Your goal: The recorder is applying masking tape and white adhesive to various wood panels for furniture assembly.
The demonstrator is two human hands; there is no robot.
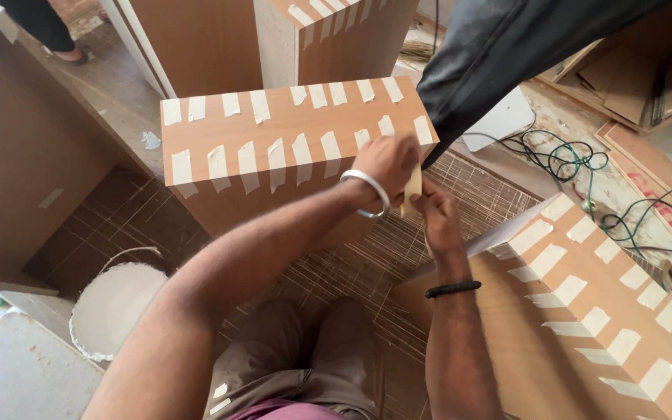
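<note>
Left hand (389,162) with a silver bangle (369,193) on the wrist is curled over the near right corner of the wooden box (274,128) in the middle, fingers pressing on a strip of masking tape (412,187) there, and the right hand (439,214), black band (453,289) on that wrist, is pinching the lower end of that same strip just under the corner. So both hands are gripping the tape, touching each other right at the box edge. Counting stuff: that middle box has two rows of tape strips, roughly eight along the far edge and about nine along the near one. A second taped panel (585,303) sits lower right with two rows of strips too, and a third taped box (336,39) is up behind. One white bucket (110,311) at lower left on the floor; can't tell what's in it. Tangle of green and black cables (585,167) off to the right.
</note>
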